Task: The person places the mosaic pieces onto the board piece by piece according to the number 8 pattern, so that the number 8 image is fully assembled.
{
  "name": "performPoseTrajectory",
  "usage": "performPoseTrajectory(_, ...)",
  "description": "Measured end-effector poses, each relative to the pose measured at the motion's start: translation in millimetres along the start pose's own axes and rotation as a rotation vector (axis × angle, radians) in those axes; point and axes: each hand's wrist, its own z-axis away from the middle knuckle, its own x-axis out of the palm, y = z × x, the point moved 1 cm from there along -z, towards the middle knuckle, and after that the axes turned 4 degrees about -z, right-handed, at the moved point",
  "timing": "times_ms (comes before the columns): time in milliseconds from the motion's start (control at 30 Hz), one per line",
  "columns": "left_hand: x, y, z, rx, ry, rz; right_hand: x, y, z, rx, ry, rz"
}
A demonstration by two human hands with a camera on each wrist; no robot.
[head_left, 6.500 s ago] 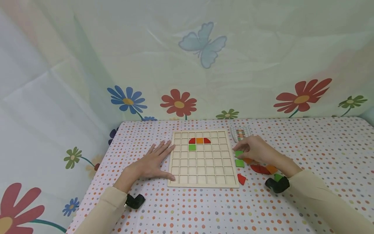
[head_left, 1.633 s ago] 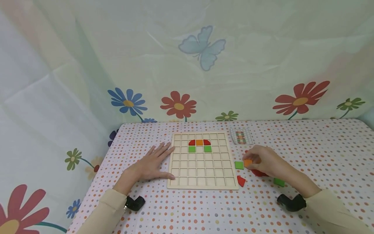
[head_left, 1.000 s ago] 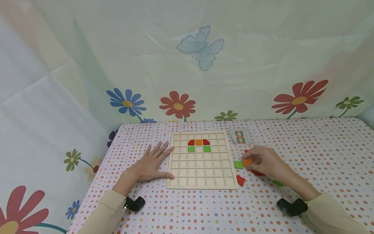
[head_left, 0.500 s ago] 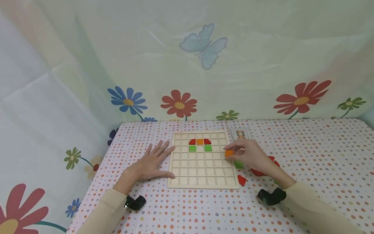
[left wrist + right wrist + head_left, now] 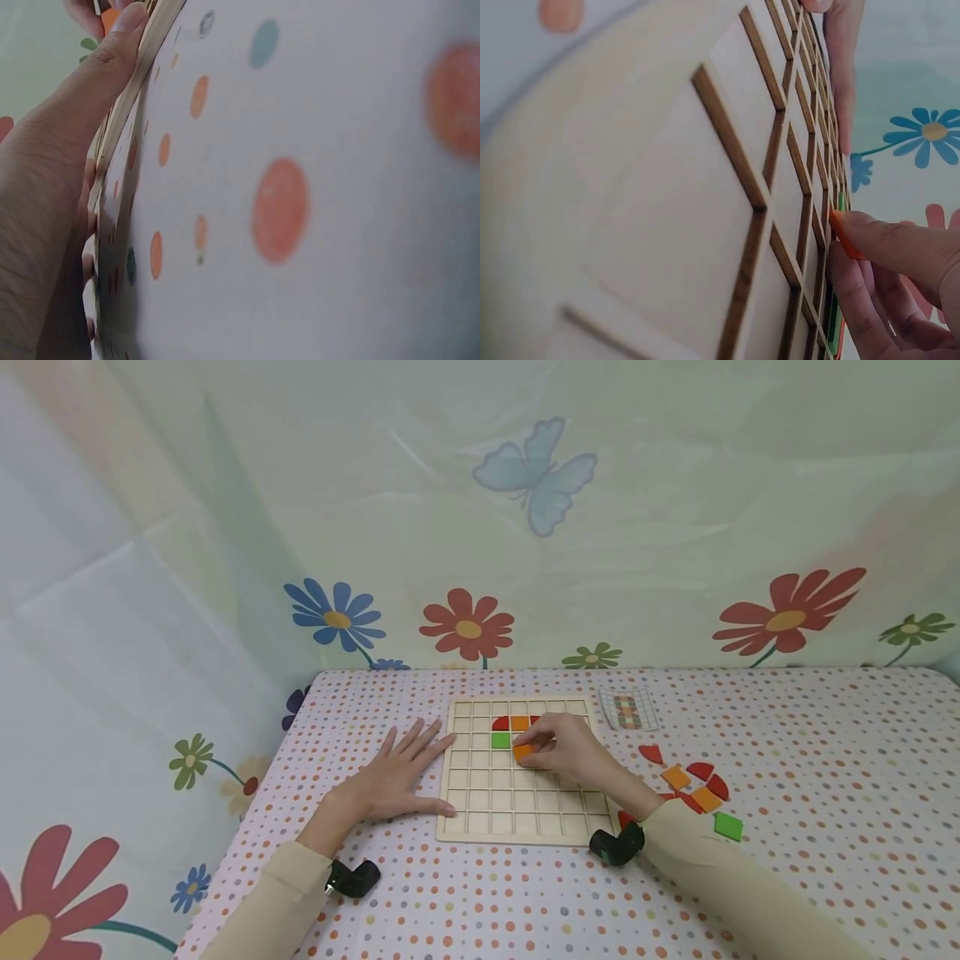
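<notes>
A wooden grid board [image 5: 480, 828] lies flat on the dotted cloth. My left hand [image 5: 397, 781] rests along its left edge, fingers spread, the thumb on the lower-left frame. Between thumb and fingers my right hand [image 5: 573, 756] pinches an orange square tile [image 5: 522, 754], held over the third row from the top. In the right wrist view the orange tile [image 5: 845, 235] is tilted close over the grid. In the board sit a red quarter-round tile [image 5: 501, 724], an orange square [image 5: 519, 723] and a green square [image 5: 500, 740]. My right hand hides the cells right of these.
Right of the board lie loose tiles: a red one [image 5: 651, 754], orange squares [image 5: 707, 799], red rounded pieces [image 5: 701, 771] and a green square [image 5: 728, 826]. A paper pattern card [image 5: 628, 708] lies by the board's upper right corner. My right sleeve [image 5: 697, 852] crosses the cloth there.
A second green square went into the board's right side. My right hand then took an orange square from the loose tiles and carried it left over the grid. My left hand stayed put.
</notes>
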Motion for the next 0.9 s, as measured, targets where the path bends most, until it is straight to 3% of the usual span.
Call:
performPoseTrajectory(267, -0.3, 0.7, -1.0, -0.005, -0.005, -0.001, 8, -6, 0, -0.036, 0.025, 0.062)
performPoseTrajectory(900, 0.0, -1.2, -0.9, 0.002, -0.005, 0.011, 16, -7, 0, -0.009, 0.024, 0.099)
